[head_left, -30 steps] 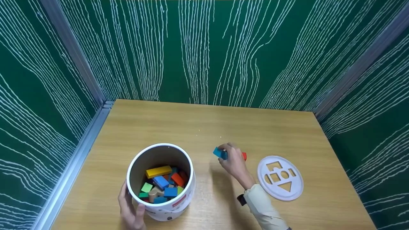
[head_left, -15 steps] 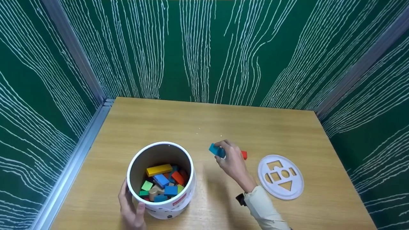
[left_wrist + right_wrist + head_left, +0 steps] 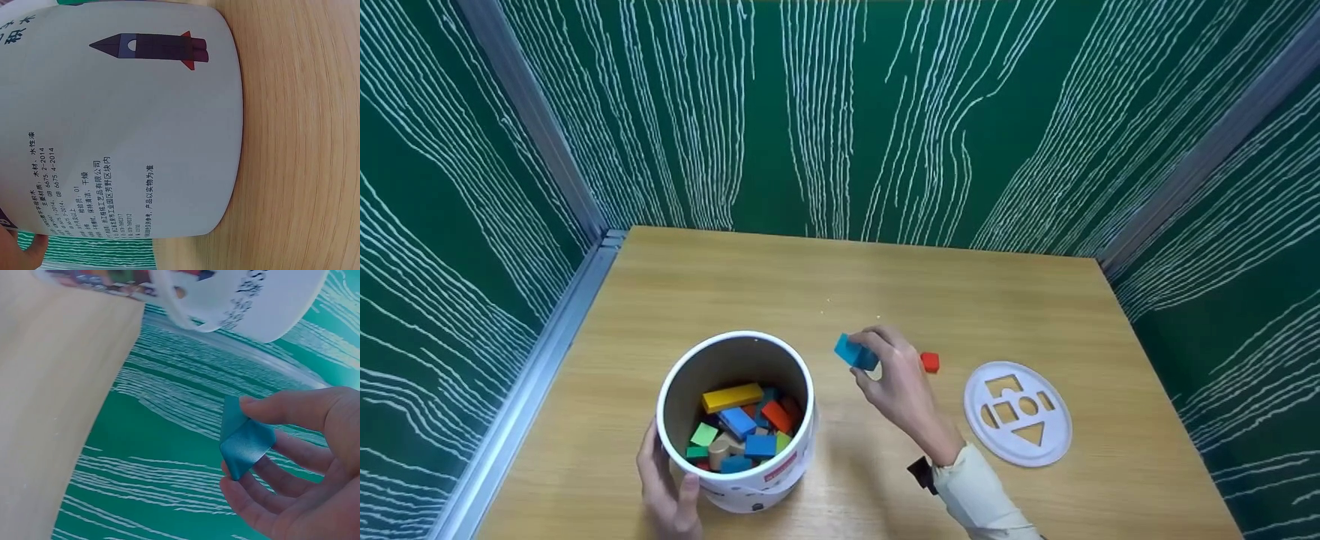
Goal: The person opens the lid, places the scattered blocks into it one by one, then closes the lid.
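Observation:
My right hand [image 3: 896,379] pinches a teal wooden block [image 3: 855,352] between thumb and fingers, held above the table to the right of the bucket. In the right wrist view the block [image 3: 246,436] shows angled faces, with the thumb on top and the fingers beneath. A white round bucket [image 3: 806,450], printed with pictures and writing, stands at the left front. My left hand [image 3: 669,484] holds its outer wall at the near left side. Inside lie several coloured blocks, among them a yellow bar [image 3: 733,397] and a blue block [image 3: 737,423].
A small red block [image 3: 930,362] lies on the wooden table [image 3: 750,270] just beyond my right hand. Farther right is a white round lid [image 3: 1061,442] with shaped cut-outs. Green walls [image 3: 765,112] with white lines enclose the table at the back and sides.
My right hand has moved left and slightly away with the teal block, toward the bucket. The red block, partly covered earlier, now shows fully. My left hand and the bucket hardly differ.

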Available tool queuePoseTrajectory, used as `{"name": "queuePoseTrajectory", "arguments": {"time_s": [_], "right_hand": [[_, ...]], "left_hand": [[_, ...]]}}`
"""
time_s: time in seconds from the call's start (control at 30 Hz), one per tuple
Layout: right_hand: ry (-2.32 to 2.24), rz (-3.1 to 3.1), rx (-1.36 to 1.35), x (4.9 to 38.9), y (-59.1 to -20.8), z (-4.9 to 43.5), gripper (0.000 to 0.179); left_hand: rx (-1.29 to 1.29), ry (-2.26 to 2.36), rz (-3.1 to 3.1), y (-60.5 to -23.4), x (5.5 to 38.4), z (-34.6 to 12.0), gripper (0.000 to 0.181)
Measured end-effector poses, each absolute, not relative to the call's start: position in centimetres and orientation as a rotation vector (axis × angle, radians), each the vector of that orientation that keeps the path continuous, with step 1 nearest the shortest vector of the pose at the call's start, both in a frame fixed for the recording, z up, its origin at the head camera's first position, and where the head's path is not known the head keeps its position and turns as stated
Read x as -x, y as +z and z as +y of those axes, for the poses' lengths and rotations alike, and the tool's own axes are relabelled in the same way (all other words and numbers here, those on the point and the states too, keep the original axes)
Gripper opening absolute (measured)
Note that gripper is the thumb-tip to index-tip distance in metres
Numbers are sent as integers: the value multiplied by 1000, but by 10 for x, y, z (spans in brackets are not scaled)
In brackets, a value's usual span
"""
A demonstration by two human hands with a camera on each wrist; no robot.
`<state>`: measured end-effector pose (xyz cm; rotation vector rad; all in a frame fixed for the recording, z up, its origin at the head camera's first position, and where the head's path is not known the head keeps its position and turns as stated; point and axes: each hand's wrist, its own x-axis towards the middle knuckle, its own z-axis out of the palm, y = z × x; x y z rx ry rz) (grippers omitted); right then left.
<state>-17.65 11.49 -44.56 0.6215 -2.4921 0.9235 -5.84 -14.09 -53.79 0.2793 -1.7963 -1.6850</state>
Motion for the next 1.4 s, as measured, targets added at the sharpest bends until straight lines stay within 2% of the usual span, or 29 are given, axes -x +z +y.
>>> {"name": "queuePoseTrajectory", "arguments": {"time_s": [0.67,0.9,1.4], "right_hand": [[953,-2446,-833,155,-416,94,42],[976,-2419,-895,152,-413,86,37],[958,-2478,-983,152,-410,73,38]], "left_hand": [[-318,-1654,-1834,-534,57,-140,58],[-231,-1657,-1752,-539,61,-140,59],[-300,-1660,-1805,-537,59,-139,59]]}}
